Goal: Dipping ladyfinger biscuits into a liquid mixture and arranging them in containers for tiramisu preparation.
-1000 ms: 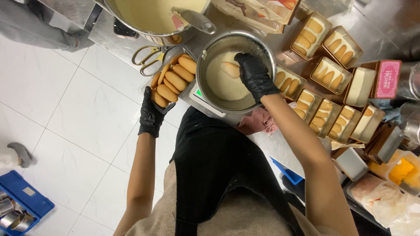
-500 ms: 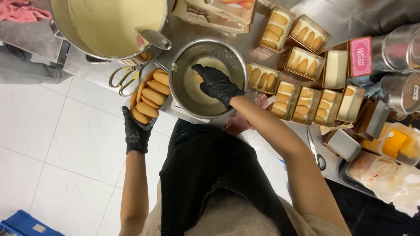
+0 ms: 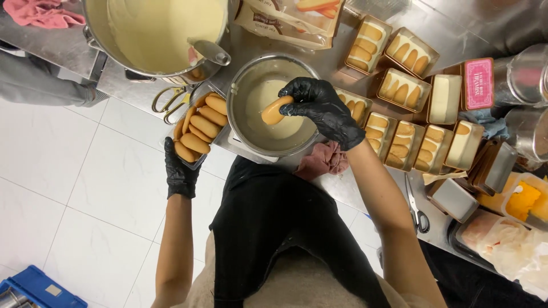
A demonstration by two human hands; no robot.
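The ladyfinger biscuit (image 3: 274,110) is sitting in my right hand (image 3: 322,108), and everything else is spreading out around it. Starting at my left, my left hand (image 3: 180,171) in its black glove is gripping the near edge of the small tray of biscuits (image 3: 200,128), fingers curled closed on its rim, holding it at the counter's edge; a pair of scissors (image 3: 165,105) is lying just behind it, under the big pot of cream (image 3: 154,34). Moving across, the steel bowl (image 3: 274,105) of pale liquid is standing just beside the tray, and my right hand is reaching over its far right rim. My gloved fingertips (image 3: 294,102) are pinching the right end of the biscuit, closed firmly on it, so its long axis is running out leftward and slightly down from them, its free end hanging over the liquid; I cannot tell whether it is touching the surface. My right hand is the one on it, while my left is well apart from it, on the tray. Further right, the rows of small rectangular moulds (image 3: 399,142) are waiting, several already lined with biscuits, some topped with cream, and a second pair of scissors (image 3: 416,208) is lying near my right forearm.
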